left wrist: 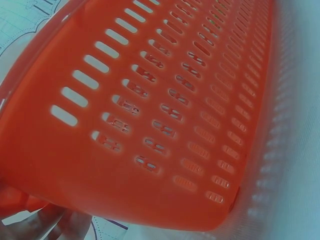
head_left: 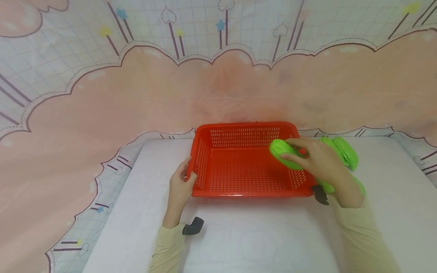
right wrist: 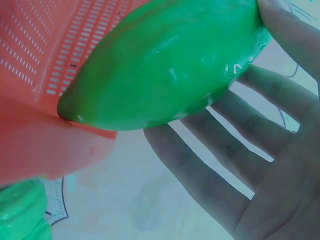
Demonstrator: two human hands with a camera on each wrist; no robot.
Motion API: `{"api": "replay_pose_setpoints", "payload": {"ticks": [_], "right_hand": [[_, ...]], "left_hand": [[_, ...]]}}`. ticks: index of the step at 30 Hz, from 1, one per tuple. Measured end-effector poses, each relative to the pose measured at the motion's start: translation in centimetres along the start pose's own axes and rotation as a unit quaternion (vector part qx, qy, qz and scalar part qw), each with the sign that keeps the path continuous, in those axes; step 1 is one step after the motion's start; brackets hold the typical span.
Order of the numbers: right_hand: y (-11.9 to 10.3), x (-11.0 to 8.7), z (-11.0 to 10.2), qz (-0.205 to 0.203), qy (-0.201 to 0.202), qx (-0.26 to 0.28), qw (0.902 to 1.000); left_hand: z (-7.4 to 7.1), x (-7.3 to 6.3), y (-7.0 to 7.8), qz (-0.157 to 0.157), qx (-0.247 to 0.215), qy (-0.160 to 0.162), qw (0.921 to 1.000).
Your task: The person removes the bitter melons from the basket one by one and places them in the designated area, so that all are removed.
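A red plastic basket (head_left: 246,193) with slotted walls sits on the white table. My left hand (head_left: 181,184) grips its left rim, thumb at the top edge; in the left wrist view, fingers (left wrist: 70,225) show by the basket's slotted wall (left wrist: 125,165). Over the basket's right end, my right hand (head_left: 319,159) holds a glossy green starfruit (head_left: 286,154) between thumb and fingers. The right wrist view shows the starfruit (right wrist: 165,70) with its narrow tip overlapping the basket rim and the fingers (right wrist: 200,175) spread along its underside.
More green starfruit (head_left: 345,151) lie on the table right of the basket, one partly hidden under my right forearm. The white table (head_left: 246,235) spreads in front. A patterned cloth (head_left: 218,94) rises just behind the basket. Black pieces (head_left: 193,226) sit at both wrists.
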State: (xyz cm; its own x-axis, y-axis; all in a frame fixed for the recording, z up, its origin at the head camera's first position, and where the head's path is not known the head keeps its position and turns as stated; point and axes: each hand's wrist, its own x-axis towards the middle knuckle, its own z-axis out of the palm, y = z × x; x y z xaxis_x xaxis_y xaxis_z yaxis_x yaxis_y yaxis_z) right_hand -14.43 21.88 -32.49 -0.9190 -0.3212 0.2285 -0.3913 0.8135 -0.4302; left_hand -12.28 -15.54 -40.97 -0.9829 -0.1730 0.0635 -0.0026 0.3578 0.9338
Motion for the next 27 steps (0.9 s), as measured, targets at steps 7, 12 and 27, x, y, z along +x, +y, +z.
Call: {"api": "replay_pose_setpoints", "payload": {"ticks": [7,12,27], "right_hand": [[0.2,-0.4,-0.6,-0.011,0.005,0.012,0.9999],[0.2,-0.5,-0.9,-0.016,0.003,0.044,0.9989],[1.2,-1.4,-2.5,0.001,0.025,0.008,0.9996]], "left_hand": [[0.1,0.1,0.1,0.005,-0.002,0.001,1.0],[0.0,0.0,0.2,0.007,-0.006,-0.002,1.0],[0.0,0.0,0.2,0.004,-0.001,0.001,1.0]]}}
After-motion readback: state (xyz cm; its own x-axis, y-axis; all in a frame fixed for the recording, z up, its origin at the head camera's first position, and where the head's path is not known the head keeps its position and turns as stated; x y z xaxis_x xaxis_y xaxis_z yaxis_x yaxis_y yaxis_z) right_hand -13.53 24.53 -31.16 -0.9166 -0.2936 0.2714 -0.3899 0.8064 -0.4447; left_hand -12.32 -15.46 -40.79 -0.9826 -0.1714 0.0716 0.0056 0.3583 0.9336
